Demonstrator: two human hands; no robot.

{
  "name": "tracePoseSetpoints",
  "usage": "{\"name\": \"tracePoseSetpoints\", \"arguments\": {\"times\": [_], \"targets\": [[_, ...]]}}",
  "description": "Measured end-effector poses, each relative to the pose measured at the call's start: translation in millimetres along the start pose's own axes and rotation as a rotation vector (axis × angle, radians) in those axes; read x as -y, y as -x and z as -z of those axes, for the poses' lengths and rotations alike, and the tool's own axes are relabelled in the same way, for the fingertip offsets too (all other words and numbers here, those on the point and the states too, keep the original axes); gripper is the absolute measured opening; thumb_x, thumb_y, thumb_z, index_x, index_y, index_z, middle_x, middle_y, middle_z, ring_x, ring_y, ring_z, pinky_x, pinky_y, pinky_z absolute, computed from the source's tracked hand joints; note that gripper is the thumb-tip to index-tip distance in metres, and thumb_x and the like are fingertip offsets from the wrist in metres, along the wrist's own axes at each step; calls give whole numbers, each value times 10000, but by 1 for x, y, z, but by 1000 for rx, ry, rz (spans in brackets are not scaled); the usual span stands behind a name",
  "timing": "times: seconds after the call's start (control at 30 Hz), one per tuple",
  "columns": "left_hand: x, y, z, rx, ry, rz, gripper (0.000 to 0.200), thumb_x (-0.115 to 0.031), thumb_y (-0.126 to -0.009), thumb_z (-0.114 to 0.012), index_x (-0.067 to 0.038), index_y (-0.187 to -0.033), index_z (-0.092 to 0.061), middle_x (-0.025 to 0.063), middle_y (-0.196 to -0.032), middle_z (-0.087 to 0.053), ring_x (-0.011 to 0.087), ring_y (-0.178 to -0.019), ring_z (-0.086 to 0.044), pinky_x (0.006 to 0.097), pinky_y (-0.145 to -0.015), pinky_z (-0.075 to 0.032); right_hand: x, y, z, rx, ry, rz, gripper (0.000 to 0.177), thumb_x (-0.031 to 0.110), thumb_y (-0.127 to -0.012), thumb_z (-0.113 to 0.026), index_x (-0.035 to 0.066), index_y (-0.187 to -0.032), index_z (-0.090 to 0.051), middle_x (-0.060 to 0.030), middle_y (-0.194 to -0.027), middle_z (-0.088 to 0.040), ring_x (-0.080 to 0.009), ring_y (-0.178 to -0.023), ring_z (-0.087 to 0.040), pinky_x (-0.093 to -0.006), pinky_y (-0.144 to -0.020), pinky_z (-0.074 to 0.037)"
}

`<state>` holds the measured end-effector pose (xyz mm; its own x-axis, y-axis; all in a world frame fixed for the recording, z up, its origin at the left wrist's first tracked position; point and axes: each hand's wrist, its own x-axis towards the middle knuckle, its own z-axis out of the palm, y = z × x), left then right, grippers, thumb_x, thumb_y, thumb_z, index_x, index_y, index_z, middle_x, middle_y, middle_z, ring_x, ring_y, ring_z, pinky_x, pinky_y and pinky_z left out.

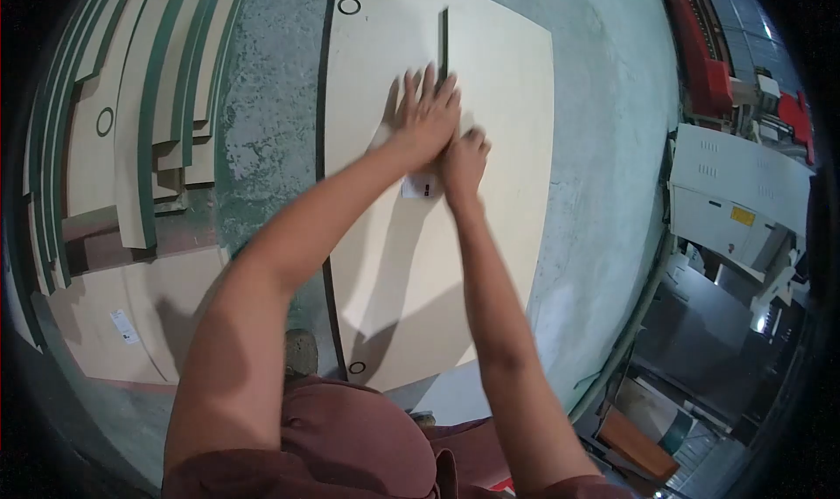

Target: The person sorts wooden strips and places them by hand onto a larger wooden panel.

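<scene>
A pale wooden panel [499, 237] with a dark left edge lies lengthwise in front of me. My left hand [427, 121] rests on its upper middle, fingers stretched out and spread. Right beside it, my right hand [466, 162] is closed with curled fingers, slightly blurred; whatever it may grip is hidden. A narrow dark strip or slot [444, 40] runs from above down to the left fingertips. Just below the hands, a white label [418, 187] with black print shows partly on the panel. Black rings [349, 6] mark two of the panel's left corners.
Several green-edged boards [140, 105] are stacked on the left. Nearer me, another panel [87, 298] bears a white label [124, 326]. Along the right stands machinery with a light grey cabinet [735, 188] and red parts [704, 79]. Grey floor [604, 149] lies between.
</scene>
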<state>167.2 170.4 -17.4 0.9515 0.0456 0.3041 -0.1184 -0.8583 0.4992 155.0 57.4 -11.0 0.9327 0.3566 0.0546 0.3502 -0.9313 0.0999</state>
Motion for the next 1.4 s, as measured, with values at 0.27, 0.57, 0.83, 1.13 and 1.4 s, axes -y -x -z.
{"name": "tracePoseSetpoints", "arguments": {"times": [0.27,0.57,0.83,1.13,1.4], "targets": [[-33,-81,-15,273,-174,-12,390,-175,-832,-461,16,-1164,-534,167,-1323,-404,403,-1312,-217,641,-1018,-94,-62,-74,2,352,-97,-100,362,228,-860,-470,156,-1214,-498,-267,-1168,-416,-480,-1051,-418,-487,-845,-447],[-74,148,23,377,59,-210,421,-166,-829,-447,-11,-1219,-489,144,-1411,-298,304,-1350,-189,551,-1072,-123,6,180,54,213,-198,-190,609,103,-799,-539,151,-1375,-347,-255,-1068,-451,-397,-925,-461,-439,-844,-383],[-56,61,-13,141,107,-223,415,-140,-855,-418,34,-1231,-444,173,-1402,-309,295,-1337,-225,487,-1095,-123,-44,90,9,13,-28,-51,638,126,-783,-557,133,-1382,-337,-292,-1232,-426,-426,-1103,-424,-452,-916,-349],[-58,-108,-60,276,-8,-189,360,-181,-826,-488,0,-1131,-555,158,-1343,-391,353,-1322,-242,607,-1030,-161,-138,-81,-1,371,-46,-184,497,303,-913,-415,328,-1378,-241,-272,-1089,-476,-486,-979,-499,-467,-811,-463],[-74,71,-5,310,45,-436,476,-162,-793,-516,15,-1232,-473,168,-1388,-342,339,-1326,-245,568,-1055,-167,-53,137,29,199,-126,-231,614,229,-851,-554,218,-1399,-277,-284,-1044,-494,-407,-905,-522,-448,-748,-466]]}}
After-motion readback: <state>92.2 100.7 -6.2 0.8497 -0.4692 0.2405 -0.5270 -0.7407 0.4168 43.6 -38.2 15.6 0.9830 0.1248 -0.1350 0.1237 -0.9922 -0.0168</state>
